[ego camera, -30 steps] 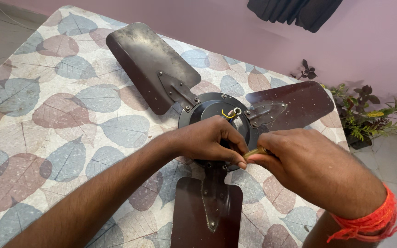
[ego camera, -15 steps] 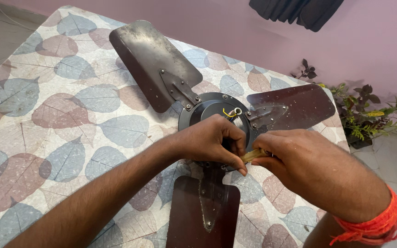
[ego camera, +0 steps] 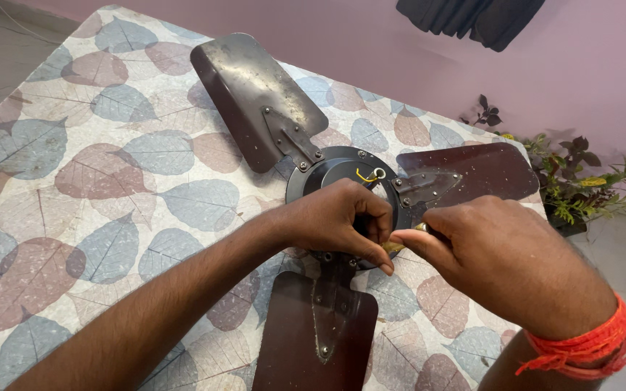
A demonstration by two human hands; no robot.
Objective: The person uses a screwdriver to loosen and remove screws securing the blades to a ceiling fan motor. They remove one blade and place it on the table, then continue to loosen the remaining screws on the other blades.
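Note:
A dark brown ceiling fan lies flat on a leaf-patterned table (ego camera: 110, 166). Its round motor hub (ego camera: 325, 169) carries three blades: one far left (ego camera: 251, 94), one right (ego camera: 483, 170), one near (ego camera: 316, 337). A short yellow wire (ego camera: 364, 176) sticks up at the hub's centre. My left hand (ego camera: 338, 221) rests curled on the hub, fingers pressed to its near right edge. My right hand (ego camera: 487, 257) pinches a thin yellowish tool handle (ego camera: 394, 245) whose tip meets the hub beside the left fingers; the tip is hidden.
Potted green and dark-leaved plants (ego camera: 581, 181) stand on the floor past the table's right edge. A pink wall runs behind, with dark cloth (ego camera: 472, 18) hanging at the top. An orange thread band (ego camera: 588, 347) circles my right wrist.
The fan has turned slightly clockwise, its blades shifting. My right hand has rolled over the tool handle, hiding more of it. The left hand stays on the hub.

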